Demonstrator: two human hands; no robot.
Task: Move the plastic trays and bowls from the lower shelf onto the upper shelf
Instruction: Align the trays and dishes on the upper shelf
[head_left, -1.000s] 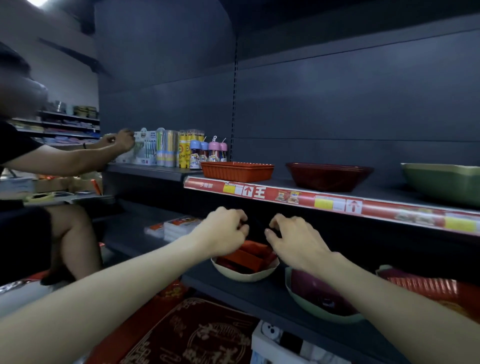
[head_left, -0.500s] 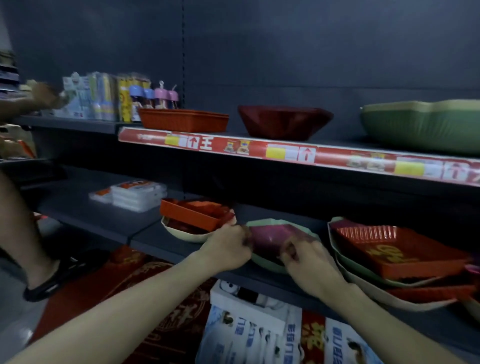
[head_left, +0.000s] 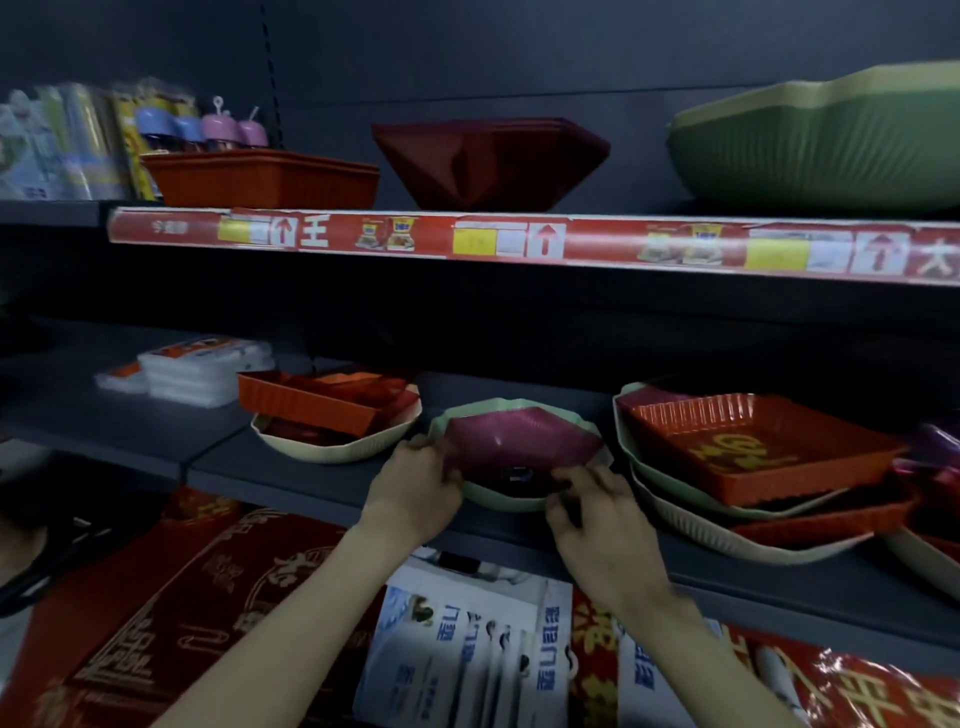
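- Your upper shelf (head_left: 332, 244) holds an orange tray (head_left: 265, 179), dark red bowl (head_left: 488, 161) and large green bowl (head_left: 821, 156); judged done.
- Your left hand (head_left: 415, 488) and right hand (head_left: 597, 506) grasp the maroon bowl (head_left: 519, 441) by its rim, mid lower shelf (head_left: 291, 483).
- Outstanding: cream bowl (head_left: 332, 452) of trays, right-hand stack (head_left: 753, 452).

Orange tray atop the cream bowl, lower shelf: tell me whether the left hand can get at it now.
Probably yes. The orange tray lies uppermost, just left of the left hand, with nothing between them; but that hand grips the maroon bowl and must let go first.
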